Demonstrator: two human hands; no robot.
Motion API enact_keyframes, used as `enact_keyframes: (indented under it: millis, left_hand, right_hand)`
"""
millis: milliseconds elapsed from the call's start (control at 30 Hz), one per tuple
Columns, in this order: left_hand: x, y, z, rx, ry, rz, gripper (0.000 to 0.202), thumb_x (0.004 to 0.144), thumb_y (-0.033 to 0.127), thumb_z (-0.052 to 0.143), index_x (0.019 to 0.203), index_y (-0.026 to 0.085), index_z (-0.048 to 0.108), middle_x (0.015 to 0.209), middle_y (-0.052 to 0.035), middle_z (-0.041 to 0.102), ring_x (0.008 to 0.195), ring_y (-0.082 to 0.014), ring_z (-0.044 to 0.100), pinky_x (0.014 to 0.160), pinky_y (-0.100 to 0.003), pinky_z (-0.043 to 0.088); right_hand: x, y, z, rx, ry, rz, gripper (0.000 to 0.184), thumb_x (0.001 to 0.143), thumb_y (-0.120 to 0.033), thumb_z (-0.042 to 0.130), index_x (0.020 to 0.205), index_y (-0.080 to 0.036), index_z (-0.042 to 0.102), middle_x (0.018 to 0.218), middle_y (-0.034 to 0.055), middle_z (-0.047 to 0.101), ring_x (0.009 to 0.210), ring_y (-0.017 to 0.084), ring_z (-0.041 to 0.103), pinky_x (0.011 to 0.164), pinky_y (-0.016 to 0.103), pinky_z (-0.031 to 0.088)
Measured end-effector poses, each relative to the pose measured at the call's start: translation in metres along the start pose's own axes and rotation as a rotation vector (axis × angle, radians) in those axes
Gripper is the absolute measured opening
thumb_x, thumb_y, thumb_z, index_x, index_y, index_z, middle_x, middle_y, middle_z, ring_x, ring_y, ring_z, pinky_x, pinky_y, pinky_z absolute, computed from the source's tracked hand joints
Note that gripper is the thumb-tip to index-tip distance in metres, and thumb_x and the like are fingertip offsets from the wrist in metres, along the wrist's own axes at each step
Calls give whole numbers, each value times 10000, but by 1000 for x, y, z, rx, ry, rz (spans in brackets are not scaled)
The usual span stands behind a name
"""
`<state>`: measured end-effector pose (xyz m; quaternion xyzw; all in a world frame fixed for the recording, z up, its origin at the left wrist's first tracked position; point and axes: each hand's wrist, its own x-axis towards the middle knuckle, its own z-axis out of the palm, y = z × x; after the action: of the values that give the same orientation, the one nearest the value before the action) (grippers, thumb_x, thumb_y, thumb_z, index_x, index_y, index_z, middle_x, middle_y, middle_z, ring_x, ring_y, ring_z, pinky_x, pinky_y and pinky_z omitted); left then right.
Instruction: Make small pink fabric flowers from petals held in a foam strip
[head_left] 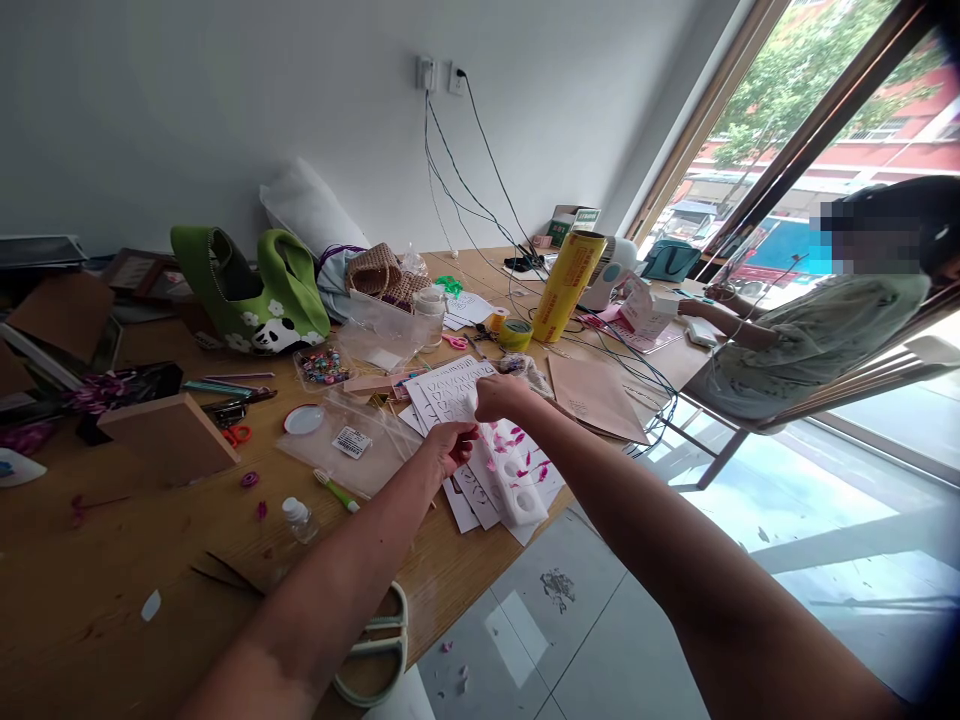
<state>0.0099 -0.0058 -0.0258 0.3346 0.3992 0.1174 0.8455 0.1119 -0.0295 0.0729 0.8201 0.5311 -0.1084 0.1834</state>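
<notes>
My right hand is closed, knuckles up, over printed sheets of paper. A small white piece shows at its fingers, its kind too unclear to name. Just below, my left hand has its fingertips pinched together, and what is in them is hidden. Beside both hands lies a white tray with round hollows, on top of the papers. Bright pink petals are scattered across the tray and sheets.
Scissors with pale handles lie at the table's front edge. A small bottle, clear plastic bag, green panda bag and yellow film roll stand around. Cables trail at right, where a person sits.
</notes>
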Motion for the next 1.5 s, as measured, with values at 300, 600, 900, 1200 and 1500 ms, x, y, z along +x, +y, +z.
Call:
enact_keyframes:
  millis: [300, 600, 900, 1200, 1500]
  left_hand:
    - [1, 0, -1, -13, -12, -9, 319, 907, 325, 585, 1170, 146, 582, 1167, -104, 614, 967, -197, 630, 814, -386, 556]
    - [3, 1, -4, -6, -3, -4, 292, 907, 315, 587, 1141, 140, 585, 1086, -77, 632, 879, -170, 640, 733, -344, 567]
    - [-11, 8, -16, 51, 44, 32, 256, 910, 309, 584, 1096, 134, 595, 1018, -59, 638, 809, -145, 632, 680, -307, 560]
    - [-66, 22, -26, 95, 80, 340, 117, 744, 136, 716, 710, 110, 608, 611, -3, 604, 466, -37, 458, 438, -171, 317]
    - [-137, 18, -45, 148, 65, 559, 241, 611, 293, 780, 670, 128, 615, 586, 0, 599, 452, -56, 439, 439, -204, 302]
  right_hand:
    - [-2, 1, -4, 28, 61, 17, 369, 792, -292, 645, 1132, -150, 662, 1125, 160, 669, 1069, 292, 624, 811, 357, 512]
    - [-3, 1, -5, 43, 89, 23, 416, 788, -425, 635, 1102, -156, 682, 1148, 164, 670, 1066, 293, 619, 802, 341, 489]
    - [-18, 4, -18, 100, 188, 33, 504, 808, -611, 587, 948, -141, 704, 1053, 159, 690, 989, 297, 634, 758, 343, 477]
    - [-68, 4, -32, 338, 467, -49, 354, 924, -421, 467, 890, -154, 698, 879, 122, 699, 833, 240, 632, 665, 305, 414]
    - [-107, -32, -6, 621, 318, -430, 221, 844, -327, 579, 804, -152, 708, 697, 13, 671, 627, 126, 559, 564, 220, 388]
